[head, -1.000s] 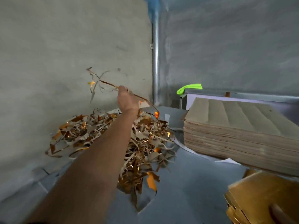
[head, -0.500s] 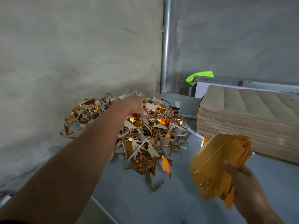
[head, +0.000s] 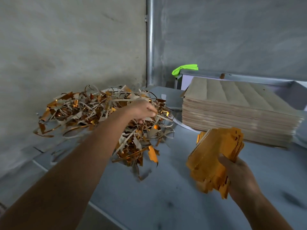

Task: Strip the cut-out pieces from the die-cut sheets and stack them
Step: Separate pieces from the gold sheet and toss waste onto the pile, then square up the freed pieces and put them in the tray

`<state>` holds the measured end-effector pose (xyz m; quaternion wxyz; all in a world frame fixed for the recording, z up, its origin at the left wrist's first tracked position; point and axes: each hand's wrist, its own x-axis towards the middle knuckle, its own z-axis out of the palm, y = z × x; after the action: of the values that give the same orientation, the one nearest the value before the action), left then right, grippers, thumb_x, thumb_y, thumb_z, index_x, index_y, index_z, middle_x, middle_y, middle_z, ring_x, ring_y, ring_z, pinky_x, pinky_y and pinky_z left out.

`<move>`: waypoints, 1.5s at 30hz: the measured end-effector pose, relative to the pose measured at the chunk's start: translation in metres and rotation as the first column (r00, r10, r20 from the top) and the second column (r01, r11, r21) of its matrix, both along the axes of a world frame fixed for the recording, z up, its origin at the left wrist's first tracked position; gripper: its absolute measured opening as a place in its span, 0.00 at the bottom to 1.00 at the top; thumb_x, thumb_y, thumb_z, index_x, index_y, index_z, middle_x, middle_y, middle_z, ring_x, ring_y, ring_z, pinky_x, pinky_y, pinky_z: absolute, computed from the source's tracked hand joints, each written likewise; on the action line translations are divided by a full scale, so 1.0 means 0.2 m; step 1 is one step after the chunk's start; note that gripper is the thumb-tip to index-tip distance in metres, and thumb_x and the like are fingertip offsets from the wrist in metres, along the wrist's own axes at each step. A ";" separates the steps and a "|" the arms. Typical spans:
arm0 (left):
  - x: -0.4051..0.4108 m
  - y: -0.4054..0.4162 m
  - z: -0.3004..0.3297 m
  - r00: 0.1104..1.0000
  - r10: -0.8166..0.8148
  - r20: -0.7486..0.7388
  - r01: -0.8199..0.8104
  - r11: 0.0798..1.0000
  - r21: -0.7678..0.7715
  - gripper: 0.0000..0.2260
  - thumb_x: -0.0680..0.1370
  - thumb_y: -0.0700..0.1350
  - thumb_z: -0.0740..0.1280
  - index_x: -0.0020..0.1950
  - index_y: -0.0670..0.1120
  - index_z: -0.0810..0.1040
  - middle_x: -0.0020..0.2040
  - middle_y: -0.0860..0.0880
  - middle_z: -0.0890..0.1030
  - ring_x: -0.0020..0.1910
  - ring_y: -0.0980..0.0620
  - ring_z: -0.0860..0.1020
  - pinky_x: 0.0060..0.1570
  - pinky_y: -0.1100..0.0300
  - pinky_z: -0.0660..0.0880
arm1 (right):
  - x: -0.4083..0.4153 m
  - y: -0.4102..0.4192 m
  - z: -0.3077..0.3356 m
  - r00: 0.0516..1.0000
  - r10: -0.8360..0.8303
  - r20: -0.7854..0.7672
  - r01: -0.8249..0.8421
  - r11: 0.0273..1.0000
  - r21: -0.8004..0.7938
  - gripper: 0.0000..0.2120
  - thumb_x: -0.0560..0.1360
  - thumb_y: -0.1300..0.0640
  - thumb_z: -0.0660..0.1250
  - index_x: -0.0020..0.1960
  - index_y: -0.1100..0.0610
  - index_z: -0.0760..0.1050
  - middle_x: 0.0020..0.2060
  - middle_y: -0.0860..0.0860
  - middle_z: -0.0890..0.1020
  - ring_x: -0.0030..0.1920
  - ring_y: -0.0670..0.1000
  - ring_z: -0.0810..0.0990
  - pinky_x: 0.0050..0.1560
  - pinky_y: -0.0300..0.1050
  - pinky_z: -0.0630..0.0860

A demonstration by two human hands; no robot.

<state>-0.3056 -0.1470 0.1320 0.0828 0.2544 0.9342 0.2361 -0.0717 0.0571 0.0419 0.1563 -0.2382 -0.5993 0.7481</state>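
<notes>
My right hand (head: pixel 235 175) grips a thick bundle of gold cut-out pieces (head: pixel 214 158) above the grey table (head: pixel 166 193), at the lower right. My left hand (head: pixel 142 109) reaches out over a heap of gold and grey waste strips (head: pixel 93 113), its fingers loosely curled downward and touching the top strips; no strip is plainly gripped. A tall stack of die-cut sheets (head: pixel 240 112), dull brown side up, lies at the right behind the bundle.
A concrete wall rises right behind the waste heap on the left. A metal pipe (head: pixel 150 47) runs up the corner. A bright green cloth (head: pixel 184 68) lies on a metal frame behind the sheet stack.
My left hand held a tangle of waste strips in the air a second ago; it has dropped to the heap and the strips lie there. My right hand has lifted the gold bundle into view.
</notes>
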 end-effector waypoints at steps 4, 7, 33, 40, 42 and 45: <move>0.09 0.09 -0.06 0.978 -0.074 0.193 0.138 0.930 -0.340 0.22 0.77 0.37 0.65 0.71 0.51 0.70 0.52 0.44 0.78 0.31 0.54 0.76 0.27 0.64 0.75 | 0.03 0.03 -0.01 1.000 -0.008 0.026 0.008 1.000 -0.017 0.23 0.79 0.53 0.61 0.73 0.54 0.63 0.54 0.53 0.77 0.48 0.59 0.78 0.47 0.62 0.77; 0.17 0.15 -0.03 0.989 -0.133 0.060 0.138 0.987 -0.085 0.15 0.79 0.40 0.64 0.65 0.47 0.76 0.36 0.47 0.79 0.23 0.57 0.76 0.23 0.67 0.72 | 0.05 0.05 0.00 1.000 -0.024 0.008 0.023 0.999 0.024 0.19 0.79 0.53 0.61 0.70 0.54 0.66 0.50 0.52 0.79 0.47 0.57 0.79 0.45 0.58 0.78; 1.03 0.90 -0.66 0.839 -0.435 0.328 -0.169 0.364 0.916 0.23 0.63 0.55 0.76 0.54 0.48 0.80 0.47 0.46 0.84 0.48 0.46 0.83 0.42 0.56 0.79 | 0.29 0.23 -0.15 0.908 -0.225 -0.354 0.306 0.932 0.192 0.08 0.65 0.59 0.63 0.40 0.51 0.79 0.30 0.48 0.80 0.33 0.48 0.79 0.33 0.42 0.77; 1.01 0.91 -0.76 0.803 -0.554 0.222 -0.037 0.325 0.945 0.22 0.70 0.43 0.71 0.63 0.46 0.72 0.56 0.50 0.82 0.56 0.53 0.80 0.49 0.66 0.75 | 0.26 0.23 -0.24 0.924 -0.190 -0.331 0.307 0.884 0.351 0.16 0.63 0.63 0.58 0.49 0.58 0.77 0.37 0.50 0.81 0.41 0.54 0.76 0.45 0.57 0.77; 1.00 0.91 -0.76 0.787 -0.584 0.197 -0.014 0.301 0.953 0.22 0.72 0.46 0.71 0.64 0.48 0.72 0.57 0.50 0.82 0.57 0.53 0.79 0.50 0.66 0.75 | 0.26 0.25 -0.24 0.922 -0.199 -0.332 0.312 0.889 0.335 0.17 0.64 0.62 0.58 0.49 0.55 0.78 0.38 0.48 0.81 0.42 0.51 0.77 0.44 0.55 0.77; 0.99 0.92 -0.78 0.786 -0.582 0.209 0.052 0.399 0.915 0.19 0.73 0.43 0.68 0.63 0.53 0.71 0.55 0.55 0.82 0.55 0.59 0.79 0.48 0.69 0.75 | 0.26 0.28 -0.24 0.941 -0.180 -0.286 0.280 0.888 0.364 0.19 0.63 0.62 0.58 0.52 0.61 0.77 0.40 0.47 0.79 0.45 0.53 0.77 0.49 0.55 0.77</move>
<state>-0.1078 0.0368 -0.0240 0.2254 0.3697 0.5501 0.7141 -0.0193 0.1125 -0.0052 0.3624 -0.1770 -0.6825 0.6096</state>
